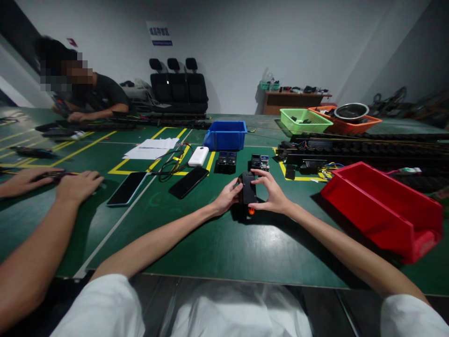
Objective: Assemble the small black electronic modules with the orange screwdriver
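Note:
A small black box-shaped device [249,189] is held upright between both hands, above the green table. My left hand [228,195] grips its left side with closed fingers. My right hand [269,193] has its index finger at the top edge and its thumb near the bottom right, pinching it. An orange part [251,211] shows at the device's lower end. Just beyond the hands lie two black modules [227,162] side by side and another module group [260,162] with a small circuit board.
Left of centre lie a black phone [188,182], a white power bank [198,156], another phone [126,189], cables and papers [150,148]. A blue bin [226,135] stands behind, a red bin [384,210] at right. A co-worker's hands [75,186] rest at left; another person sits beyond.

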A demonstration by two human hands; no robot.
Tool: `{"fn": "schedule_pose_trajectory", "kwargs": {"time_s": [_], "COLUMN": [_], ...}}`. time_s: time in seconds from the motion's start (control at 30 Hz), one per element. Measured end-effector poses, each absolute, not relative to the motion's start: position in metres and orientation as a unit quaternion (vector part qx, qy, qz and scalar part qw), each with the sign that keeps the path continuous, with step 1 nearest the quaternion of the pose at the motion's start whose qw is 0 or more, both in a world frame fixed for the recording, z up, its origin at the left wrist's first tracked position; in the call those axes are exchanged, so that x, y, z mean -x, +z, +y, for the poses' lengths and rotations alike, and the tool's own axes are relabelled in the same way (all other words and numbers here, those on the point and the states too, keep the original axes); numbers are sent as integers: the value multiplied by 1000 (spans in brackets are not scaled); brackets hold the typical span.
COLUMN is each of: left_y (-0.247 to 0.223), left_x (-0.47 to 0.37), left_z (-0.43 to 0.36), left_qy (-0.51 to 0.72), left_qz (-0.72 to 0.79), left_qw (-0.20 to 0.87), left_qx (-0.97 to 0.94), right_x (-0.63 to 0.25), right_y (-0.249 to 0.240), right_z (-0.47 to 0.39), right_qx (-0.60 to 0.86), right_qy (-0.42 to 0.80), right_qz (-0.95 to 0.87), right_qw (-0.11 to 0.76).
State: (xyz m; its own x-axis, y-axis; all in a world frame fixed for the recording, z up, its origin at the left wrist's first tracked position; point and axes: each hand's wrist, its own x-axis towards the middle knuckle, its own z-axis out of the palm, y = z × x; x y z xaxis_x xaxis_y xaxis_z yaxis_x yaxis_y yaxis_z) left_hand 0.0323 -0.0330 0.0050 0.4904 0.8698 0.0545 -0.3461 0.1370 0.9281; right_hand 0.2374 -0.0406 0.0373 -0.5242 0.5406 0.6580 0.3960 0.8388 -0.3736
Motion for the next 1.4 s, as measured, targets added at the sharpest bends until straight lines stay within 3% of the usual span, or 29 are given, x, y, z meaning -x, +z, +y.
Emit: {"fn": "schedule_pose_trajectory", "kwargs": {"time_s": [0.63,0.97,1.4], "left_y": [0,5,7], "left_x": [-36,-36,-35], "left_z": [-31,-39,-42], "left_qy": [464,490,482], "left_qz": [236,262,292], "left_qw": [695,635,636], "left_qx": [-495,-537,-528], "right_x": [-235,-226,-225], "right_y": [31,34,30], "right_z": [-45,-55,-57], "right_qx": [286,290,298], "right_qy": [64,56,100], "right_qz": [-874,-874,-861], "right_qw": [387,386,400]}}
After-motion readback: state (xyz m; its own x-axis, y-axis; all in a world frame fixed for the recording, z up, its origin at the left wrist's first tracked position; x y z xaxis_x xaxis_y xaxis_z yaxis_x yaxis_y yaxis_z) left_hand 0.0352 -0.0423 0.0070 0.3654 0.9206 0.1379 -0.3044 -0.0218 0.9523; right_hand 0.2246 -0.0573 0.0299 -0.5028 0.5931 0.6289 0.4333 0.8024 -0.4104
